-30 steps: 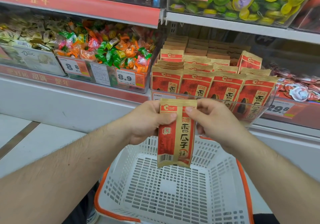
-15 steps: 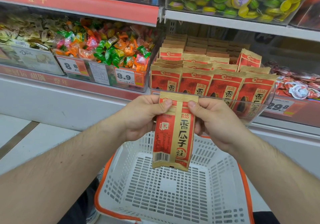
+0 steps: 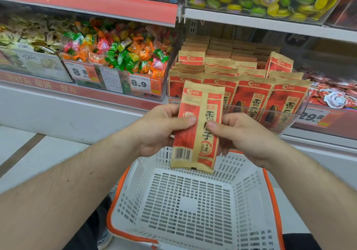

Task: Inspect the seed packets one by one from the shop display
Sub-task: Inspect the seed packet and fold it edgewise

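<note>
One seed packet (image 3: 198, 128) up in front of me, held upright by two hands: my left hand (image 3: 158, 129) pinches its left edge with the thumb laid across the red face, my right hand (image 3: 243, 135) pinches the right edge the same way, the other fingers curled behind and hidden. I see its barcode at the lower left; the small print is too blurred to read. Behind it, the clear display bin (image 3: 286, 120) on the shelf holds four packets across the front row, with more rows stacked behind that I can't count. Below hangs one white shopping basket (image 3: 249, 184) with an orange rim, its near edge cut off by the frame. To the left, a bin of wrapped candies (image 3: 119, 54) carries two price tags, one reading 8.9.
</note>
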